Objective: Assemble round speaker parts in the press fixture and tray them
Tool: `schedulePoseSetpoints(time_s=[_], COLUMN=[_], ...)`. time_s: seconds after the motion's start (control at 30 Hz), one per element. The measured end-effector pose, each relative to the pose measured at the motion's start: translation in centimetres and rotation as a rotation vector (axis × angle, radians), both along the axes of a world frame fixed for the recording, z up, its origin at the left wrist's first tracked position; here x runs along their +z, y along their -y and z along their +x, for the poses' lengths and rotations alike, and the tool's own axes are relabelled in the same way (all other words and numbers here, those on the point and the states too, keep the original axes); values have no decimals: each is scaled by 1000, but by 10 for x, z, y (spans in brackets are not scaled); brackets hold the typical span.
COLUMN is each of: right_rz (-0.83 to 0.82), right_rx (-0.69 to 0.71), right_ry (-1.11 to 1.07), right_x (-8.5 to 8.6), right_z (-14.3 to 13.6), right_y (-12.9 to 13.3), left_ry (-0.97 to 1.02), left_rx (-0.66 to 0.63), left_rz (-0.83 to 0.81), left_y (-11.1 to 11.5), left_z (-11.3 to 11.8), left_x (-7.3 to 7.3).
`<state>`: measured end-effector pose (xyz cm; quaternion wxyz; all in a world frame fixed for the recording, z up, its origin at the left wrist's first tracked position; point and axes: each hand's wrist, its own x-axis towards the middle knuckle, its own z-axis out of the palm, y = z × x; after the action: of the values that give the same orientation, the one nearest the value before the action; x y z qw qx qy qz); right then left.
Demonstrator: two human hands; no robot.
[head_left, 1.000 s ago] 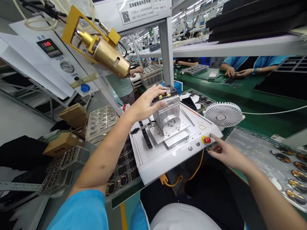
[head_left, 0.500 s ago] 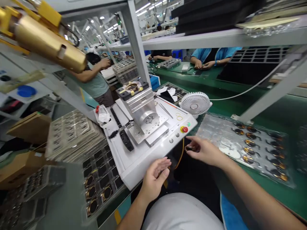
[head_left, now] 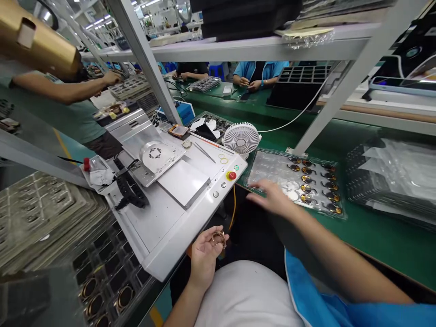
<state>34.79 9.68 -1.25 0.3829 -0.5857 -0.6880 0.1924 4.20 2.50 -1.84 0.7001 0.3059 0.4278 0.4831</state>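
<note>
My left hand (head_left: 206,254) is closed on a small gold-coloured watch case ring (head_left: 219,238), held by the fingertips over my lap. My right hand (head_left: 274,198) has its fingers stretched out and holds nothing I can see. It is nearest to a clear plastic tray (head_left: 260,167) on the green bench, where several dark discs with orange faces and thin tails (head_left: 306,188) lie in rows. In front of me stands a white machine (head_left: 170,236) with a metal fixture (head_left: 150,147) on it, a red stop button (head_left: 231,175) and smaller buttons at its front edge.
A white fan (head_left: 241,138) stands behind the machine's right corner. Tweezers (head_left: 204,152) and yellow rings (head_left: 223,158) lie on the machine. At lower left, a tray holds watch cases (head_left: 124,297). Plastic trays (head_left: 402,177) are stacked right. Another person's arm (head_left: 61,88) reaches in at left.
The view has turned right. My right hand, curled around something small before, is now stretched out. The ring now shows in my left hand. The metal fixture has shifted and tilted on the machine.
</note>
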Motion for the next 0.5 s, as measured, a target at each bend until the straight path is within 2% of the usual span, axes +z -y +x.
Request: schedulePoseSetpoints(time_s=[0.07, 0.13, 0.2, 0.3, 0.4, 0.5], right_rz=[-12, -20, -33, -53, -57, -45], right_rx=[-171, -224, -218, -166, -130, -127], right_ry=[49, 75, 93, 100, 75, 20], right_x=[3, 4, 2, -5, -6, 1], right_z=[66, 120, 153, 171, 172, 166], right_y=[-26, -45, -57, -65, -68, -66], left_ry=[-17, -16, -11, -13, 0, 20], left_rx=[-9, -35, -64, -97, -111, -105], left_rz=[-5, 8, 35, 65, 64, 29], left_y=[1, 3, 5, 7, 8, 10], left_z=[-4, -6, -6, -5, -5, -7], left_x=[-2, -5, -8, -8, -5, -2])
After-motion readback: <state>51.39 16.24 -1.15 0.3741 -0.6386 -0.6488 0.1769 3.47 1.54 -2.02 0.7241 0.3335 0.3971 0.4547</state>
